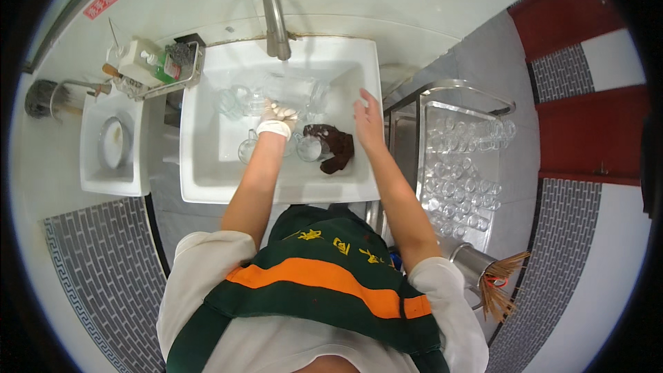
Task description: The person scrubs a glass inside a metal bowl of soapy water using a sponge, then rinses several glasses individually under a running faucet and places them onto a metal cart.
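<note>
My left hand [278, 116], in a pale glove rolled at the wrist, is over the middle of the white sink [233, 192], close to glass mugs and jars. Whether it grips one of them is unclear. Bare and with its fingers apart, my right hand [369, 120] is over the sink's right side, holding nothing. Between the hands lies a dark brown cloth [336, 149], touching a glass mug [309, 149]. Another glass mug [247, 151] is left of my gloved wrist. A large clear glass vessel [290, 87] lies below the faucet [276, 20].
On the right, a metal trolley [422, 129] bears many small glasses [461, 186]. A wire basket [194, 75] with bottles and a scourer is at the sink's left. Further left is a smaller sink [90, 166] with a round dish [114, 142]. A metal container [471, 264] with a bristle whisk is lower right.
</note>
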Demonstrator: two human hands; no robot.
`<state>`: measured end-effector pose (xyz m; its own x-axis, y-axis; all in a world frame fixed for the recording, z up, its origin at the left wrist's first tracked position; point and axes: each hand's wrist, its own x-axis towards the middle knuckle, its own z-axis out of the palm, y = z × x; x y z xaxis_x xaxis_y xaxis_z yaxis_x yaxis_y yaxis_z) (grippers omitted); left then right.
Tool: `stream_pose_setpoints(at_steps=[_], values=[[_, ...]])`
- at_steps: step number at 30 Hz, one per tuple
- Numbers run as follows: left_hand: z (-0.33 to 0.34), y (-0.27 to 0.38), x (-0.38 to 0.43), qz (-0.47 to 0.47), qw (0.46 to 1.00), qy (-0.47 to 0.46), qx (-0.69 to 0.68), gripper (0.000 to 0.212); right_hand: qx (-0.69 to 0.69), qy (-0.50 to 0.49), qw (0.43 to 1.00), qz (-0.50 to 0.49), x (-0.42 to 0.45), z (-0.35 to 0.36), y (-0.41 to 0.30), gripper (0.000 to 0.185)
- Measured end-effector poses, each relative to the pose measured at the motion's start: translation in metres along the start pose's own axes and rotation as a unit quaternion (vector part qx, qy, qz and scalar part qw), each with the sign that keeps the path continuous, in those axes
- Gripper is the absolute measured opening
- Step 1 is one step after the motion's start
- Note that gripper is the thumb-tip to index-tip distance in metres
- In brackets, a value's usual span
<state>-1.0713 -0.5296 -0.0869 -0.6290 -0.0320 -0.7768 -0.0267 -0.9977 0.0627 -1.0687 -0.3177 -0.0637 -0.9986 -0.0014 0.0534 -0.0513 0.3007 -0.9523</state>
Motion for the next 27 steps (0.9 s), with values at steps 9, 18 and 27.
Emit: stream_pose_setpoints(at_steps=[9, 18, 27], values=[[0.010, -0.005, 0.019, 0.060, 0.983, 0.077, -0.153, 0.039, 0.133, -0.076, 0.966, 0.209, 0.002, 0.057, -0.047, 0.039], [-0.038, 0.024, -0.011, -0.027, 0.962, -0.087, -0.258, 0.044, 0.202, -0.109, 0.947, 0.224, 0.012, 0.085, -0.062, 0.040], [-0.057, 0.026, -0.028, 0.032, 0.958, -0.278, -0.062, 0.041, 0.391, -0.115, 0.813, 0.416, -0.015, 0.092, -0.053, 0.044]])
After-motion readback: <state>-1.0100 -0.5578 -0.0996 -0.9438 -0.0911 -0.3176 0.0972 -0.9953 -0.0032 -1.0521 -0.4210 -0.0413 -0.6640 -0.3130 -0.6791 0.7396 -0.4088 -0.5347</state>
